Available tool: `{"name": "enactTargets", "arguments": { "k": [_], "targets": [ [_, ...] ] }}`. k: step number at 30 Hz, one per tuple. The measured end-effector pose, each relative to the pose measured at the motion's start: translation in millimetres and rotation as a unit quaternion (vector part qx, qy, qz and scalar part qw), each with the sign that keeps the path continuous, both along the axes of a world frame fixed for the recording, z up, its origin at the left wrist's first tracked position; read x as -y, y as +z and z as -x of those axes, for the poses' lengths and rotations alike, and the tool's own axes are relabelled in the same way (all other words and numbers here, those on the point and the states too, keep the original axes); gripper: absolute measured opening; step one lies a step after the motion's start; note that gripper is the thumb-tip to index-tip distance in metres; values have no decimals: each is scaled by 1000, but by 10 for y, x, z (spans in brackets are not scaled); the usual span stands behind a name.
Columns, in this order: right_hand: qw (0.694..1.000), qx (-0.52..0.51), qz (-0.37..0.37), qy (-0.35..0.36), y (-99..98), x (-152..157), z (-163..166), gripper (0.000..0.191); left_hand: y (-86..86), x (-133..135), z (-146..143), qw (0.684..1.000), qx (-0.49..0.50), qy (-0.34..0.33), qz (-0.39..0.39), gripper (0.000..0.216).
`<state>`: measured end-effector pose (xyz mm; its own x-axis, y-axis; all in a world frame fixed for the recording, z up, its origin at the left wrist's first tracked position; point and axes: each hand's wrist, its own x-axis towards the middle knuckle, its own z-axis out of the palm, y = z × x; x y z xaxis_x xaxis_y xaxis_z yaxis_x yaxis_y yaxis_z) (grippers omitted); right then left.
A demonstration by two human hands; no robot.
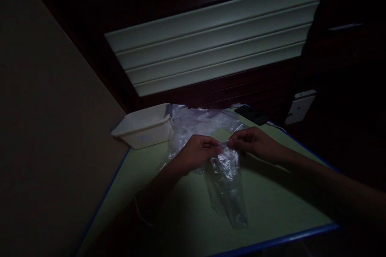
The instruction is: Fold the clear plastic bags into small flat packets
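Note:
Between my two hands hangs a clear plastic bag (pixel 229 186), its lower end trailing down over the table. My left hand (pixel 201 150) pinches one side of the bag's top edge between thumb and fingers. The other side of that edge is pinched by my right hand (pixel 250 141), a short gap away. Behind the hands lies a spread pile of clear plastic bags (pixel 193 122). The light is dim, so whether the bag's mouth is parted I cannot tell.
A white plastic bin (pixel 150 132) stands at the back left, against the wall. A dark flat object (pixel 252 115) lies at the back right of the green table (pixel 271 204), which has blue edging. Behind it is a slatted panel (pixel 217 40).

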<state>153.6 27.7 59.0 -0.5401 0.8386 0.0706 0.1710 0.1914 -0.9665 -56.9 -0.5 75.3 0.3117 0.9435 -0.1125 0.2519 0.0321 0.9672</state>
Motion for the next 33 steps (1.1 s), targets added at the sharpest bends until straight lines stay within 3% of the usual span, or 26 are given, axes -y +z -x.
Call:
{"name": "enactTargets", "arguments": {
  "k": [9,22,33],
  "targets": [
    [998,-40,38,-20,-12,-30,-16,21,-7,-6,17,1000,1,11,-3,18],
    [999,-28,0,-30,-37,-43,-16,18,54,-18,50,1000,1,-25,13,43],
    [998,-38,24,-35,-10,-24,-9,17,-3,-15,-6,998,5,49,-30,18]
  ]
}}
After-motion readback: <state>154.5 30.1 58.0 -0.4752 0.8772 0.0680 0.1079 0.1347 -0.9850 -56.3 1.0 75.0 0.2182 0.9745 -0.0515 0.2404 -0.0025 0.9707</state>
